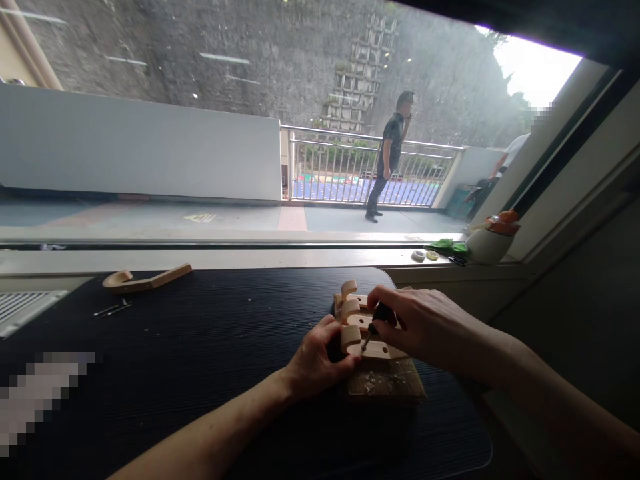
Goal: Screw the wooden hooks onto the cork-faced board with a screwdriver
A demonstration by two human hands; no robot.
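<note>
My right hand (423,323) is closed round the dark handle of a screwdriver (384,313). Its shaft slants down to the nearest wooden hook (374,348), by a hole near the curled end. My left hand (317,357) grips that hook's curled end, with the thumb along its near side. Behind it, two more wooden hooks (351,310) lie in a row on a wooden block (385,381). The right hand hides the far ends of the hooks. A loose wooden hook (145,280) lies at the table's far left, beside a few screws (113,309).
The dark table (215,333) meets a window sill (250,258). On the sill are tape rolls (425,255), a green cloth (445,247) and a white bottle (493,245) with an orange top. Outside the window, a person (393,153) stands by a railing; another is partly visible at right.
</note>
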